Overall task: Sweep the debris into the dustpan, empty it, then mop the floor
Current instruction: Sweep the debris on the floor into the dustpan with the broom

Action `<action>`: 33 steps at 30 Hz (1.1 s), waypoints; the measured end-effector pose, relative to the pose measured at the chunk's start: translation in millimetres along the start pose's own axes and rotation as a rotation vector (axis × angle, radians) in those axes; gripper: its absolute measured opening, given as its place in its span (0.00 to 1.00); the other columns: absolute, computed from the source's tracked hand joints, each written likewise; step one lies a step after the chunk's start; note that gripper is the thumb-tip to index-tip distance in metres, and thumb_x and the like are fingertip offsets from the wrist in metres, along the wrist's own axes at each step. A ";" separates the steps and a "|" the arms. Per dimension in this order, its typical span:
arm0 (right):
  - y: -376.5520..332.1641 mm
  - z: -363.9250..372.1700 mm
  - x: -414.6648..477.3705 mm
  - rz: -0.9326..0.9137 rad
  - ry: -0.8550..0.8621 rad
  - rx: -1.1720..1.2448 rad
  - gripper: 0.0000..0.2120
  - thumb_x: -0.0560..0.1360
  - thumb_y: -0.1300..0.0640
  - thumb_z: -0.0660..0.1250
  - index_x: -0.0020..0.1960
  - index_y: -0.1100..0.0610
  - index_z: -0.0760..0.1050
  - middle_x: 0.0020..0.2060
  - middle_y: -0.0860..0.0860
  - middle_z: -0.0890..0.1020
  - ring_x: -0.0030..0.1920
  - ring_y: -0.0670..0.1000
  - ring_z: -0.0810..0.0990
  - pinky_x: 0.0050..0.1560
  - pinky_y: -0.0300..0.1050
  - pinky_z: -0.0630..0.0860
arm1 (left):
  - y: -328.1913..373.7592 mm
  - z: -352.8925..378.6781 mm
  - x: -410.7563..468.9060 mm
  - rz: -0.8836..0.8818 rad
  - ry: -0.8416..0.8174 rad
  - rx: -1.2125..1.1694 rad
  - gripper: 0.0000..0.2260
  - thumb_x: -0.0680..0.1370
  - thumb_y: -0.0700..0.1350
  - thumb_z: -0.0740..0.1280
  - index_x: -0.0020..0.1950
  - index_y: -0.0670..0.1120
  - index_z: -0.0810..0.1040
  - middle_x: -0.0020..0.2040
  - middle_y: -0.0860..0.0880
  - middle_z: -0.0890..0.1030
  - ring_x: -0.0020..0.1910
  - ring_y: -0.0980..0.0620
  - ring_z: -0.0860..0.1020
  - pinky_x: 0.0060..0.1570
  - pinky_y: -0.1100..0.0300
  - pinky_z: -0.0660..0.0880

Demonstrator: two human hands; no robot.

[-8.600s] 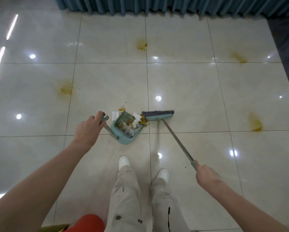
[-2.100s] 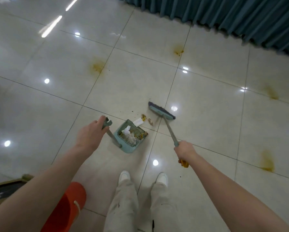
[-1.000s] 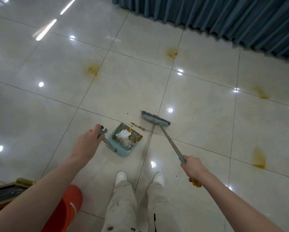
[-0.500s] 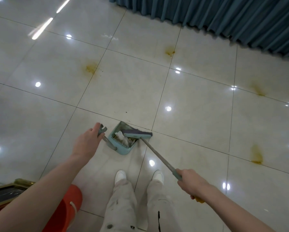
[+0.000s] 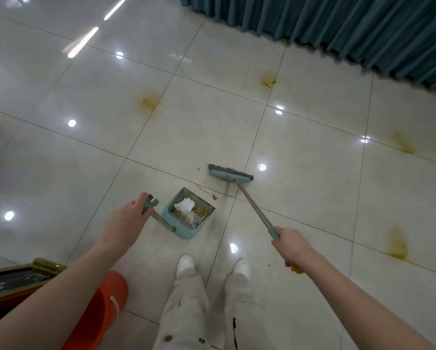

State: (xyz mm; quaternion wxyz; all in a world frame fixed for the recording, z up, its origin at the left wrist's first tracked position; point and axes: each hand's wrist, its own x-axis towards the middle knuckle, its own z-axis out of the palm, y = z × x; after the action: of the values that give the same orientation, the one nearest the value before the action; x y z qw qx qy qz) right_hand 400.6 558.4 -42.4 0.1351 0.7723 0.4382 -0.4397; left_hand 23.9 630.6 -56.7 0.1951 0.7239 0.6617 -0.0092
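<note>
- Grips the long handle [image 5: 158,219] of the dustpan [image 5: 184,232] with the left hand [image 5: 126,223], fingers curled round its top end.
- Clamps the right hand [image 5: 291,245] on the broom [image 5: 230,175] at the shaft's teal grip.
- Shows the dustpan on the floor [image 5: 312,198] ahead of the shoes [image 5: 185,262], loaded with debris [image 5: 186,210].
- Shows the broom head beyond the dustpan's mouth and apart from it, with crumbs [image 5: 213,196] between.

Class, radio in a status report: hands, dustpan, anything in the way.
Left hand grips dustpan handle, right hand grips broom. Dustpan on floor, paper and debris inside. Crumbs loose by its lip; orange bucket at person's left.
</note>
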 end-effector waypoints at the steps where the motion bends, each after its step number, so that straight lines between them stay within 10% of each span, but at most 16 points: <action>1: -4.6 2.4 6.6 0.011 0.002 -0.001 0.15 0.79 0.61 0.54 0.63 0.58 0.72 0.42 0.55 0.77 0.23 0.51 0.78 0.20 0.40 0.73 | 0.3 1.3 -2.2 0.002 -0.006 -0.008 0.12 0.80 0.53 0.58 0.61 0.50 0.66 0.44 0.46 0.79 0.36 0.44 0.78 0.34 0.48 0.77; 19: 51.1 11.2 -28.0 -0.070 -0.092 -0.201 0.14 0.79 0.57 0.55 0.62 0.47 0.70 0.44 0.55 0.76 0.23 0.54 0.75 0.25 0.48 0.78 | 19.0 7.7 3.0 -0.027 0.012 -0.023 0.10 0.81 0.50 0.59 0.59 0.48 0.67 0.40 0.46 0.77 0.32 0.46 0.74 0.29 0.55 0.69; 33: 94.0 0.4 -9.9 0.064 -0.019 -0.153 0.16 0.78 0.63 0.52 0.62 0.58 0.71 0.43 0.56 0.77 0.29 0.55 0.82 0.30 0.50 0.82 | 60.3 30.5 -42.8 -0.098 0.046 0.003 0.10 0.81 0.51 0.60 0.60 0.49 0.68 0.44 0.45 0.79 0.37 0.42 0.77 0.31 0.55 0.68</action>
State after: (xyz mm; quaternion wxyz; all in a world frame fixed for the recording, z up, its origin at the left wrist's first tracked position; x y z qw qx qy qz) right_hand 472.8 498.1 -51.4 0.2120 0.7690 0.4443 -0.4077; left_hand 84.0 577.9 -56.9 0.1782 0.6909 0.7006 -0.0029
